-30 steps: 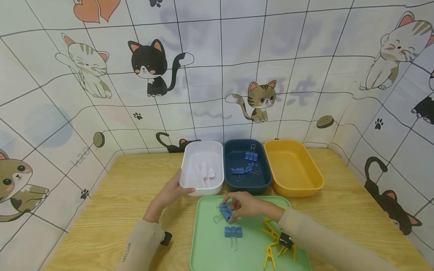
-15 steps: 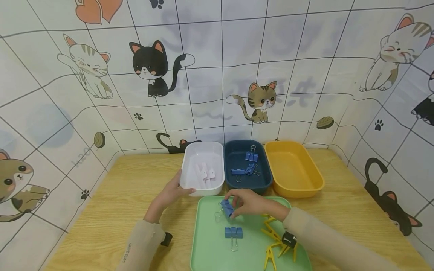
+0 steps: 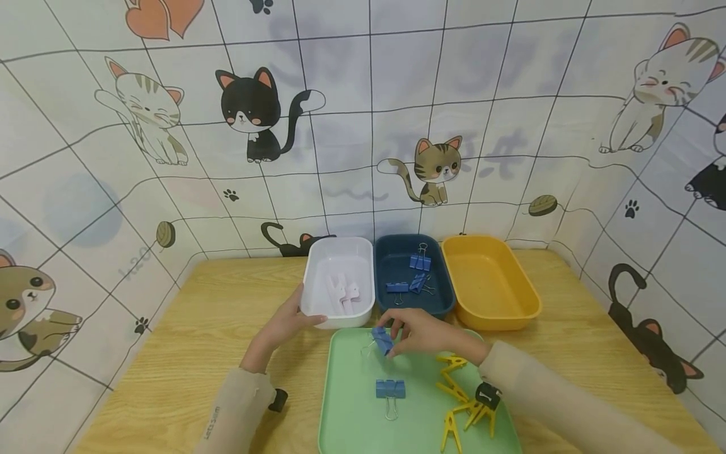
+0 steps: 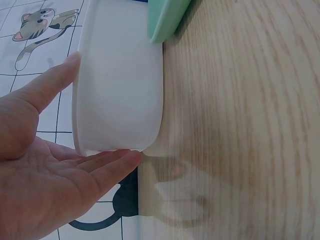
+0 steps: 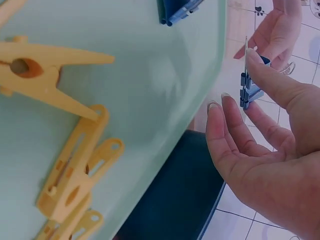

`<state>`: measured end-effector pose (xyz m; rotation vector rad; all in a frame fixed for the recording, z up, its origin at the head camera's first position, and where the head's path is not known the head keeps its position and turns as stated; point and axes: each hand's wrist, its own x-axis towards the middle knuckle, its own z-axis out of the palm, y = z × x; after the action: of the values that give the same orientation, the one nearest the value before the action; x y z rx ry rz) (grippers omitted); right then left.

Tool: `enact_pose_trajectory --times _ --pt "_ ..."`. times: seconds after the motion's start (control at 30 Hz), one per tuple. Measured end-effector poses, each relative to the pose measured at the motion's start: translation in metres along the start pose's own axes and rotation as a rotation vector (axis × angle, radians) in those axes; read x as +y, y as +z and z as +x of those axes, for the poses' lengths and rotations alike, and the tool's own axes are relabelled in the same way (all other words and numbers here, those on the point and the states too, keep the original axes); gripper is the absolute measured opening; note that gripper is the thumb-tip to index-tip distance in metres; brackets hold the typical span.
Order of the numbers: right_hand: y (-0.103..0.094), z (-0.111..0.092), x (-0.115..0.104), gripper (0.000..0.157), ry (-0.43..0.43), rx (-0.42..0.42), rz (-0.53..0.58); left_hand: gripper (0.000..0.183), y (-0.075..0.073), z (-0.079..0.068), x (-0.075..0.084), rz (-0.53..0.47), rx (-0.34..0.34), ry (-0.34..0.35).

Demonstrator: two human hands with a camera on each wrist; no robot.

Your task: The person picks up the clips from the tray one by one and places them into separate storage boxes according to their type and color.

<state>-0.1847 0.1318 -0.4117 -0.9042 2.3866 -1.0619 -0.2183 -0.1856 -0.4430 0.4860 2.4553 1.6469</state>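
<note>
My right hand (image 3: 422, 331) pinches a blue binder clip (image 3: 382, 340) between thumb and fingers, above the back of the green tray (image 3: 346, 403). The right wrist view shows this clip (image 5: 245, 90) between the thumb and a finger, with its wire handles out. A second blue binder clip (image 3: 390, 389) lies on the tray. My left hand (image 3: 286, 321) touches the white bin (image 3: 309, 287), which holds several white clips (image 3: 343, 293). In the left wrist view its thumb is on the bin's rim and the nearly straight fingers lie against one end.
Beside the white bin stand a dark blue bin (image 3: 416, 315) with three blue binder clips (image 3: 420, 261) and a yellow bin (image 3: 492, 277). Several yellow clothespins (image 3: 450, 391) lie on the tray's right side, below my right forearm. A patterned wall covering rises behind the table (image 3: 244, 277).
My right hand has lifted the blue binder clip and moved it slightly back toward the bins. My left hand stays at the white bin.
</note>
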Motion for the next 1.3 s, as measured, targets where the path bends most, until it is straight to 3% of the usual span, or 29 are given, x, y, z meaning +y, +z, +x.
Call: enact_pose_trajectory --times 0.6,1.0,1.3 --pt "-0.018 -0.001 -0.001 0.049 0.013 0.056 -0.024 0.093 0.0 0.002 0.0 -0.002 -0.01 -0.019" --pt "-0.034 -0.003 -0.007 0.05 0.04 0.097 -0.054 0.091 0.002 -0.003 0.014 -0.027 -0.004 -0.05" --pt "-0.048 -0.002 -0.001 0.049 0.039 0.164 -0.074 0.094 -0.001 0.001 0.001 -0.03 -0.018 -0.022"
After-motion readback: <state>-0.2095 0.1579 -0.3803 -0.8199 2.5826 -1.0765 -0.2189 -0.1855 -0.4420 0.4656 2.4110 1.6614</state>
